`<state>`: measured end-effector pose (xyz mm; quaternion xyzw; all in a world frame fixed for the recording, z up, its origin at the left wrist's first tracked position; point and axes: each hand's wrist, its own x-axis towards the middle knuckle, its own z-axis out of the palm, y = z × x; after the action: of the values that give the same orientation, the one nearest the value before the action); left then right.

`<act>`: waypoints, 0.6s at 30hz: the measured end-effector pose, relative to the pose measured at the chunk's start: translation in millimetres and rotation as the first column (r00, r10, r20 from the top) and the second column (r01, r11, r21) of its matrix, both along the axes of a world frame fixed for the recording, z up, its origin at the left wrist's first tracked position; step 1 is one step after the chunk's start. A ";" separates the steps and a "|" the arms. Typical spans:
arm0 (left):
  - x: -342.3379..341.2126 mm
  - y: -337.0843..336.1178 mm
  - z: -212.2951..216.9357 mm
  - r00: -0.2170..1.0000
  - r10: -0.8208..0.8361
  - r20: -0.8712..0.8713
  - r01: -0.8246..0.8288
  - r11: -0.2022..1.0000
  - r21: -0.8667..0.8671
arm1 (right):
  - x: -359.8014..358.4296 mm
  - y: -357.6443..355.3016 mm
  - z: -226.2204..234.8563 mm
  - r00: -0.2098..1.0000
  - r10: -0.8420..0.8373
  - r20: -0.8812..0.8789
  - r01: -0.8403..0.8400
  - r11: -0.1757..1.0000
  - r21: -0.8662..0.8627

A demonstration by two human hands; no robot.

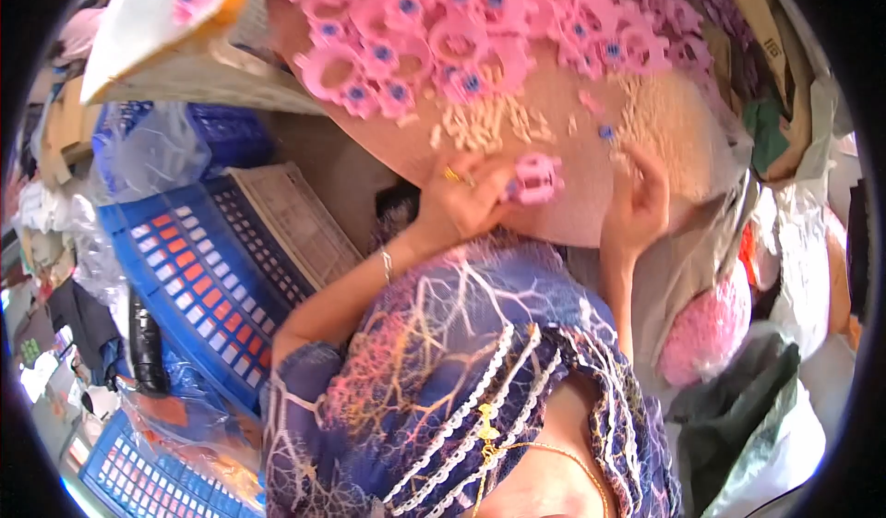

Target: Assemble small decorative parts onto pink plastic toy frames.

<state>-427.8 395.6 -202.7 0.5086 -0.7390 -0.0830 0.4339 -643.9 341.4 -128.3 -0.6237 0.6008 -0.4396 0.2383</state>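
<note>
In my left hand (pixel 459 202) is a small pink plastic part (pixel 538 180) with slots, held between thumb and fingers at the table's near edge. My right hand (pixel 642 197) is apart from it to the right, thumb and fingertips pressed together by a heap of small cream pieces (pixel 674 139). What those fingertips hold, if anything, is too small to make out. A tiny blue piece (pixel 605 132) lies just beyond them. Another scatter of cream pieces (pixel 480 121) is beyond my left hand. Many pink ring-shaped parts with blue centres (pixel 461 42) cover the far side.
The brown round-edged table (pixel 563 227) is in front of me. A white box with an orange edge (pixel 175 47) stands far left. Blue plastic baskets (pixel 198 278) are at my left. At right are a clear bag of pink pieces (pixel 709 329) and a dark green bag (pixel 738 416).
</note>
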 end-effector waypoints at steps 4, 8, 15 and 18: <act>4.6 12.9 13.1 0.995 -0.052 -0.088 0.050 0.998 -0.029 | -27.5 28.4 -33.1 0.975 0.058 -0.216 -0.121 0.948 -0.295; 17.5 14.3 45.1 0.680 0.153 -0.717 0.194 0.905 0.378 | -20.6 52.8 -59.5 0.986 0.050 -0.161 -0.089 0.966 -0.244; 158.5 -80.7 154.3 0.402 0.348 -0.847 -0.026 0.929 0.369 | -11.3 43.8 -58.2 0.969 0.078 -0.236 -0.153 0.936 -0.316; 251.7 -145.9 196.5 0.547 0.363 -0.755 -0.248 0.931 0.268 | -10.0 43.9 -53.3 0.954 0.120 -0.275 -0.204 0.931 -0.301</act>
<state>-176.1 249.7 -6.2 0.5660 -0.3620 -0.2707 0.6894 -653.9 385.3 -181.6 -0.7530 0.4911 -0.4288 0.0895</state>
